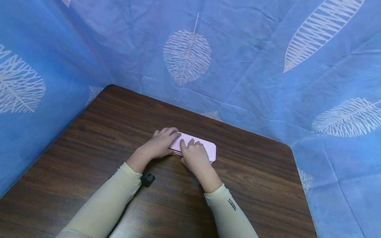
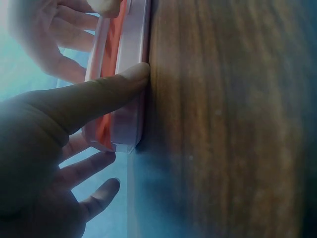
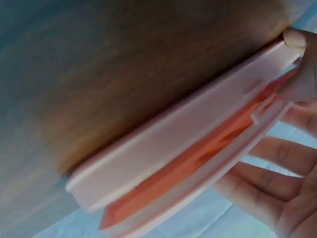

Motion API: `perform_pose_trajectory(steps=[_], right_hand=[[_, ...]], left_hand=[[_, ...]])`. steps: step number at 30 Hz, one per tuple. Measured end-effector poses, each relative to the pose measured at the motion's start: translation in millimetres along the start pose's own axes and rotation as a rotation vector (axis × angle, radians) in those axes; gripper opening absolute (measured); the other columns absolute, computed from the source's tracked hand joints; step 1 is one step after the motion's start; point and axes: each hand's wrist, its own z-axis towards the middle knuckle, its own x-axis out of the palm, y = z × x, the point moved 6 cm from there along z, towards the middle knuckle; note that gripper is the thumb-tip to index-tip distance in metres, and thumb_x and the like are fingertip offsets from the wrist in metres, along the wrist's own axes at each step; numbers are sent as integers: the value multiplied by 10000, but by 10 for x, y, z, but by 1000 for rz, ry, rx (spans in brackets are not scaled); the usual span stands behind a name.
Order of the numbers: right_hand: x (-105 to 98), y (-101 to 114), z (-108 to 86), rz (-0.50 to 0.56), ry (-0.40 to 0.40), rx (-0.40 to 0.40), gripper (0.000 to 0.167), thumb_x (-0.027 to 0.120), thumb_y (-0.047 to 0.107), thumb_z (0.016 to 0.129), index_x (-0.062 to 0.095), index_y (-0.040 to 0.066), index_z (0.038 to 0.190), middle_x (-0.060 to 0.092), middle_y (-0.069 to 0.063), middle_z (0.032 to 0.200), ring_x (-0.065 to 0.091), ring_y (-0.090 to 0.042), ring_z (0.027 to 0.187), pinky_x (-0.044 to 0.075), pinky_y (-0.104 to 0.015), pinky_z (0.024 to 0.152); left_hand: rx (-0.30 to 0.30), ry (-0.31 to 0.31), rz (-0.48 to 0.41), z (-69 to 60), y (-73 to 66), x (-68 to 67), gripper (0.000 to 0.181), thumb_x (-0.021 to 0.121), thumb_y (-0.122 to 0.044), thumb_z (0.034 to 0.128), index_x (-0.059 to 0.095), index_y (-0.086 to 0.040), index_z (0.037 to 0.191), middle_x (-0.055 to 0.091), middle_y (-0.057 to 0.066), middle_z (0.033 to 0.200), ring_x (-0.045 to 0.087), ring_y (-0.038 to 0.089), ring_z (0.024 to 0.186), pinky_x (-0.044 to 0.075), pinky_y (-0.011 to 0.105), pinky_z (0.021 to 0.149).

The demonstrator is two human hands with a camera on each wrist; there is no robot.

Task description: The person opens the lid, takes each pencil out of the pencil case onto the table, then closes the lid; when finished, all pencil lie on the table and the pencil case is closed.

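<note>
A long pink case [image 1: 193,140] with rounded ends lies on the table, its lid slightly parted from the base. Through the gap along its front a red-orange inside [image 3: 193,153] shows. My left hand [image 1: 159,143] grips the case's left end, the thumb laid across the front of the base and the fingers round the far side. Over the lid lies my right hand [image 1: 194,155], its fingers on the top and its thumb at the front seam beside a small latch [image 3: 262,109]. What the case holds cannot be made out.
A small black object [image 1: 148,180] sits on the dark wood table [image 1: 253,175] beside the left sleeve. Blue cloth [image 1: 253,59] with white leaf prints hangs behind the table and along its sides.
</note>
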Motion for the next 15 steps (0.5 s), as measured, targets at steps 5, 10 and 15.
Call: perform_pose_trajectory(steps=[5, 10, 15], right_hand=[[5, -89, 56, 76, 111, -29, 590, 833, 322, 869, 665, 83, 1381, 796, -226, 1074, 773, -351, 792, 646, -457, 733], [-30, -243, 131, 208, 216, -51, 549, 793, 308, 918, 661, 136, 1422, 797, -163, 1013, 773, -346, 849, 635, -499, 775], [-91, -427, 190, 356, 276, -52, 554, 768, 282, 946, 656, 199, 1482, 820, -113, 1088, 733, -237, 834, 623, -467, 842]], left_hand=[[-25, 10, -32, 9, 55, 8, 762, 833, -277, 951, 479, -151, 1613, 410, 106, 1702, 336, 366, 1609, 304, 696, 1249], [-88, 1, -22, 18, 119, -21, 993, 898, -391, 879, 361, -153, 1680, 354, 114, 1737, 310, 372, 1614, 292, 683, 1235], [-163, -7, 27, 37, 189, -9, 1181, 911, -547, 815, 281, -89, 1702, 384, 140, 1722, 309, 376, 1611, 300, 676, 1218]])
